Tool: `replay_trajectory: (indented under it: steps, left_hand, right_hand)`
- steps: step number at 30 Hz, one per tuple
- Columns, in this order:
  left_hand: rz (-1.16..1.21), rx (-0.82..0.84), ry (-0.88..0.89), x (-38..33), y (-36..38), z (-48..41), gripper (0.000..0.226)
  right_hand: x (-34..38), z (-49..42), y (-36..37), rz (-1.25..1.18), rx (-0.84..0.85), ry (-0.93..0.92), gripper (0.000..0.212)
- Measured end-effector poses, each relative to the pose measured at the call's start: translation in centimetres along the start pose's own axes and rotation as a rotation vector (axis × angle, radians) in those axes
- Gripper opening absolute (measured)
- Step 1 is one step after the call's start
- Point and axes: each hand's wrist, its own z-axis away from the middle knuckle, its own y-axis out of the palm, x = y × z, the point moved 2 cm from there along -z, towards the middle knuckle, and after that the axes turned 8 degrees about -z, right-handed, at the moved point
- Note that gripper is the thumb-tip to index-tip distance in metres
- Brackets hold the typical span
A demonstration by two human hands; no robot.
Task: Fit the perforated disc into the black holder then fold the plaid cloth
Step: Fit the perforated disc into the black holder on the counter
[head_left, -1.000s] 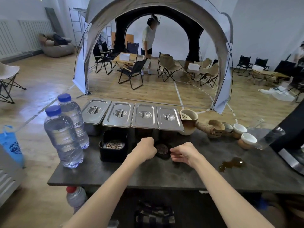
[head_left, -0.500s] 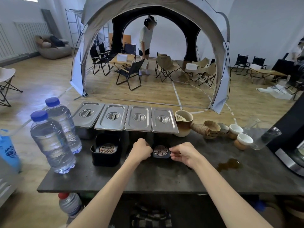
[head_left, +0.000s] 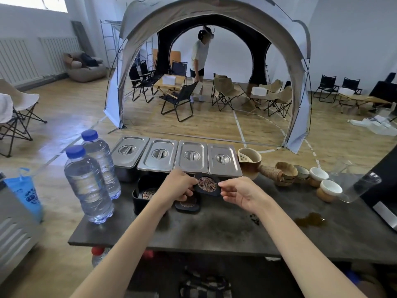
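Observation:
Both my hands hold up a black square coaster with a round perforated copper disc [head_left: 206,184] set in it, tilted toward me above the table. My left hand [head_left: 179,186] pinches its left edge and my right hand [head_left: 238,191] pinches its right edge. Below it, a second black coaster with a disc [head_left: 187,204] lies flat on the table. To the left stands the black holder [head_left: 137,195], with another disc [head_left: 148,193] inside. The plaid cloth [head_left: 206,286] lies bunched on a lower level under the table, near the bottom of the view.
Two water bottles [head_left: 89,186] stand at the table's left. A row of lidded steel pans [head_left: 176,157] runs behind the holder. To the right are a ceramic pitcher [head_left: 250,160], cups [head_left: 330,189], a glass [head_left: 361,186] and a brown spill [head_left: 310,220]. A tent, chairs and a person fill the room beyond.
The coaster with the disc has been lifted off the table and tilted upright between both hands, uncovering a second coaster beneath it. The camera has tilted up slightly.

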Motion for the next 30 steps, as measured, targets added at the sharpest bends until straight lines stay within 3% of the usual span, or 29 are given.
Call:
replay_trajectory:
  steps: [7, 15, 30]
  left_hand:
    - [-0.055, -0.136, -0.012, 1.5, -6.4, 1.3, 0.013]
    - [-0.239, -0.307, -0.03, 4.4, -10.4, 1.7, 0.019]
    - [-0.478, -0.331, -0.133, 6.1, -11.0, 0.4, 0.023]
  right_hand:
    - [0.1, 0.4, 6.6, 0.003, 0.146, -0.028, 0.008]
    - [-2.1, -0.6, 12.2, 0.031, 0.134, -0.007, 0.006]
    - [-4.0, -2.6, 14.2, 0.096, 0.052, -0.027, 0.014]
